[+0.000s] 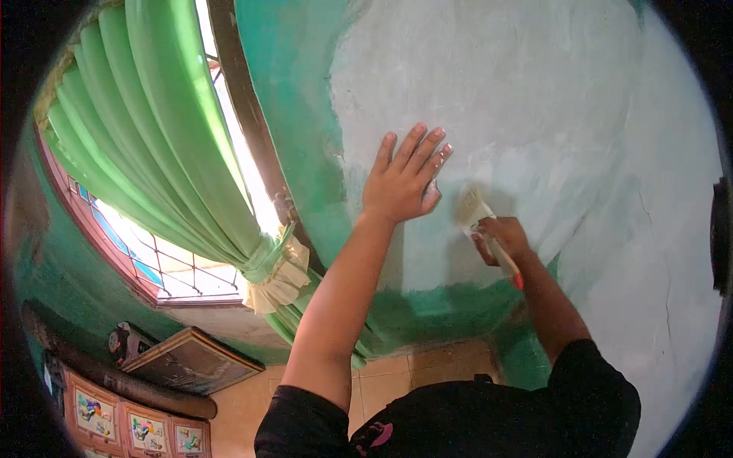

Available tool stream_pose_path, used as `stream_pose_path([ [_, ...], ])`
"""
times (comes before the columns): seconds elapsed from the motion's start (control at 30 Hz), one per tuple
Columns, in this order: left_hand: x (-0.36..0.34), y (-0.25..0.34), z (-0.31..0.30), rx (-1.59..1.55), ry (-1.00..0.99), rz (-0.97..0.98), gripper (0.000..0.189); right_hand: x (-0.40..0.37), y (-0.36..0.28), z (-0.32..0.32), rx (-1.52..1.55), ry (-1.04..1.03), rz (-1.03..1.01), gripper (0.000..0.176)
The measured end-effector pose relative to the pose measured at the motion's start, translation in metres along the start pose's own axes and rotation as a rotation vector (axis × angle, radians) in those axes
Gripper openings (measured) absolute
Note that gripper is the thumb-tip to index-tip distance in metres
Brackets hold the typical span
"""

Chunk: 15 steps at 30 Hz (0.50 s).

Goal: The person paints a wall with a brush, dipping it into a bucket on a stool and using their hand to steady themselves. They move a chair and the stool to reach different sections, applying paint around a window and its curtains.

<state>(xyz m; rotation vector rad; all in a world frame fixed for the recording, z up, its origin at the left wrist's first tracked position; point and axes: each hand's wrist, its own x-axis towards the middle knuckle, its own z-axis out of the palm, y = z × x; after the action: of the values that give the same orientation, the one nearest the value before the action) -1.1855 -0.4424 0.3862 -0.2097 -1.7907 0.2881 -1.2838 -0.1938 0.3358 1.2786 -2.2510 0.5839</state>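
My right hand [500,238] is closed around the handle of a paintbrush [498,248], whose pale bristles point up and left at the wall. A red tip marks the handle's lower end. Flat against the wall [489,99] lies my left hand [405,179], fingers spread, with whitish paint on some fingertips and the thumb. Whitish paint covers much of the wall around both hands. Green shows along its left side and in a band [450,305] near the floor.
A tied green curtain [175,137] hangs at a barred window [198,275] on the left. Below it, a framed board [195,362] leans near a cabinet [130,424] with picture panels. Floor tiles [385,374] show beneath. Cracks [666,282] run down the wall at right.
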Motion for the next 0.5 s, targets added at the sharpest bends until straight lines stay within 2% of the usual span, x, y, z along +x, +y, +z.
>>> stream_pose_path([
  [0.03,-0.001,0.0,0.001,0.002,0.0,0.002,0.063,-0.001,-0.006,-0.012,0.236,-0.184,0.242,0.01],
  [0.1,-0.001,0.0,0.0,0.001,0.0,0.009,0.062,0.027,-0.004,-0.047,0.247,-0.235,0.299,0.018],
  [0.17,-0.002,0.001,0.0,-0.028,-0.01,-0.005,0.061,0.061,0.012,-0.086,0.149,-0.125,0.092,0.016],
  [0.2,-0.002,0.001,0.0,-0.031,-0.016,-0.01,0.061,0.07,-0.017,-0.116,-0.401,0.029,-0.262,0.028],
  [0.23,-0.003,0.001,0.001,-0.018,-0.006,-0.006,0.062,0.078,-0.042,-0.134,-0.385,0.043,-0.107,0.038],
  [0.27,-0.003,0.001,0.001,-0.004,0.004,-0.002,0.062,0.084,-0.041,-0.14,-0.326,0.195,-0.177,0.04],
  [0.37,-0.008,0.003,0.001,-0.005,-0.009,-0.011,0.063,0.08,-0.053,-0.142,-0.156,0.24,-0.064,0.036],
  [0.43,-0.012,0.004,0.002,-0.001,-0.025,-0.013,0.064,0.066,-0.046,-0.112,-0.614,0.323,-0.244,0.026],
  [0.5,-0.009,0.005,0.001,0.014,-0.015,-0.016,0.064,0.051,-0.03,-0.084,-0.348,0.368,-0.535,0.021],
])
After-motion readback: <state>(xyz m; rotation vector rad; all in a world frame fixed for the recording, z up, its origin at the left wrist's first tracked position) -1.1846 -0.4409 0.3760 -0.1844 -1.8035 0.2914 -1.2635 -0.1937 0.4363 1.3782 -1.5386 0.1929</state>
